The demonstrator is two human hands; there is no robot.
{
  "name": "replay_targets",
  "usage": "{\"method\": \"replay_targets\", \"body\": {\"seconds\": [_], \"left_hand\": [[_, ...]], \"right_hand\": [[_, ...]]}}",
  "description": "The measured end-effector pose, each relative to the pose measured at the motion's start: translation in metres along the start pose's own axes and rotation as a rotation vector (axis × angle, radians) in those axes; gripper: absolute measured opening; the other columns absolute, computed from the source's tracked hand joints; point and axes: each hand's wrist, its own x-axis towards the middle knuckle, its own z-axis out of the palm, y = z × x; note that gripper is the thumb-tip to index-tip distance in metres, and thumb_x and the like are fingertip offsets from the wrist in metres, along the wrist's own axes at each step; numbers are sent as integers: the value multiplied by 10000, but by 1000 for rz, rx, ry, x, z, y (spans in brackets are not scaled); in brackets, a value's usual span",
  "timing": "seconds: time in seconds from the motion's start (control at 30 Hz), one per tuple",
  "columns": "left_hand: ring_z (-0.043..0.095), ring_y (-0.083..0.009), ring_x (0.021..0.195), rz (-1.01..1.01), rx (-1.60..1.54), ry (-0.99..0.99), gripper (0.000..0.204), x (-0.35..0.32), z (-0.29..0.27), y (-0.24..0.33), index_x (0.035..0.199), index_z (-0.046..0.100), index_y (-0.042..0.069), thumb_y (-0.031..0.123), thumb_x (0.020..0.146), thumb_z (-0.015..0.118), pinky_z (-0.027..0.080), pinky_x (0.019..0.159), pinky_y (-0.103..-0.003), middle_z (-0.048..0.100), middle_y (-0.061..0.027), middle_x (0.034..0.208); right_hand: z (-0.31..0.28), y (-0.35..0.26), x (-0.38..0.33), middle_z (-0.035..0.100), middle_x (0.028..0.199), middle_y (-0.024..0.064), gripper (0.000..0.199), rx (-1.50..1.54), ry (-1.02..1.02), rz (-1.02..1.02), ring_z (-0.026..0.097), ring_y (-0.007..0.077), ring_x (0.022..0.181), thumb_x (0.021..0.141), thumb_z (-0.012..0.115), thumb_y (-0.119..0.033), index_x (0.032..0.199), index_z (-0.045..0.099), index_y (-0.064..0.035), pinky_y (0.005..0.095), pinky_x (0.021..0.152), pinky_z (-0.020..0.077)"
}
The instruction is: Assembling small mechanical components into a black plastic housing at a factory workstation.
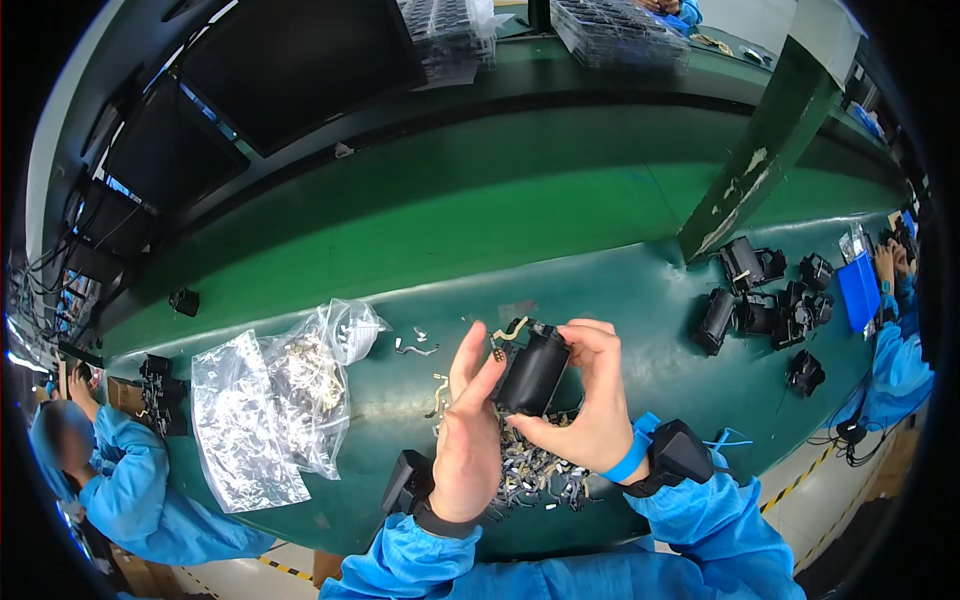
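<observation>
My right hand [600, 400] grips a black rounded plastic housing [535, 372], fingers at its top end and thumb at its lower end. A thin cream flex cable [512, 328] curves out from the upper left of the housing, with a small gold-dotted end [499, 355]. My left hand [468, 430] stands upright just left of the housing, fingers stretched and apart. One of its fingertips touches or nearly touches the cable's end. Below both hands lies a pile of small loose flex cables and parts [545, 470], partly covered by my right hand.
Clear plastic bags [250, 420] with small parts lie on the green table left of my hands. Several black housings [755, 310] are grouped at the right, beside a green post [760, 160]. Co-workers in blue sleeves [140, 480] sit at both sides. Dark monitors [300, 70] hang at upper left.
</observation>
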Motion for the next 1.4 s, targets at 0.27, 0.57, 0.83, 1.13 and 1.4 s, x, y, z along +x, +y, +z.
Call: {"method": "replay_targets", "body": {"seconds": [0.27, 0.57, 0.83, 1.13, 1.4], "left_hand": [[158, -304, 1466, 8, 136, -16, 586, -2, -4, -4, 1371, 550, 185, 546, 1024, 245, 169, 1171, -502, 168, -126, 1596], [187, -331, 1449, 13, 205, 4, 598, -1, -3, -3, 1315, 597, 109, 544, 1010, 322, 154, 1164, -499, 185, -183, 1572], [314, -309, 1400, 81, 206, 77, 467, -4, 7, -2, 1281, 616, 74, 414, 971, 531, 193, 1156, -466, 331, -207, 1514], [592, -130, 927, 143, 45, 609, 211, 13, 35, 0, 899, 468, 82, -45, 891, 636, 478, 872, -277, 642, -102, 1018], [578, -104, 831, 169, 91, 654, 260, 5, 32, -6, 836, 425, 102, -53, 897, 624, 477, 799, -250, 637, -63, 903]], "right_hand": [[0, -1, 0, 427, 1192, 162, 851, 51, 23, 14, 520, 242, 989, 596, 882, -121, 1254, 353, -18, 350, 807, 476], [0, 2, 0, 397, 1246, 179, 851, 85, 20, 20, 524, 256, 1034, 623, 853, -81, 1293, 333, -10, 367, 866, 483], [4, 5, 0, 375, 1257, 188, 833, 112, 35, -12, 520, 290, 1074, 631, 819, -22, 1296, 317, -22, 389, 904, 486], [13, -5, -9, 413, 1194, 218, 817, -105, -49, -179, 490, 389, 1065, 569, 817, -24, 1241, 352, -30, 450, 865, 487], [14, -6, -10, 409, 1211, 217, 801, -125, -60, -222, 494, 381, 1075, 582, 806, -6, 1248, 362, -32, 440, 907, 471]]}}
